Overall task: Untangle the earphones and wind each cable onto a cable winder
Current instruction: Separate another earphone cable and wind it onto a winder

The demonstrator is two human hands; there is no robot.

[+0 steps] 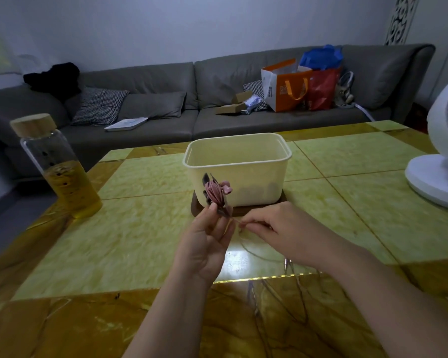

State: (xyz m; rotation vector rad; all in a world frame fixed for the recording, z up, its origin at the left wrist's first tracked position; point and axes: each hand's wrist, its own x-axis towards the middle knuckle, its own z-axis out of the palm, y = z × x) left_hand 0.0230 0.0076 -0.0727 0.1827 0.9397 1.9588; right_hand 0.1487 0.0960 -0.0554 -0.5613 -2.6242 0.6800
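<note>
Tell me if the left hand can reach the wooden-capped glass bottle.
Probably: only bare yellow tabletop lies between the left hand and the wooden-capped glass bottle. But the hand grips the pink wound cable, so it isn't free.

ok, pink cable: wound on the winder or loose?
Mostly wound: the pink cable sits in tight loops on the dark winder the left hand holds; a short tail runs to the right hand, which pinches it.

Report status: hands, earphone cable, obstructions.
Left hand grips winder, pink cable coiled on it. Right hand pinches the cable's loose tail. Cream tub behind, not in the way.
</note>
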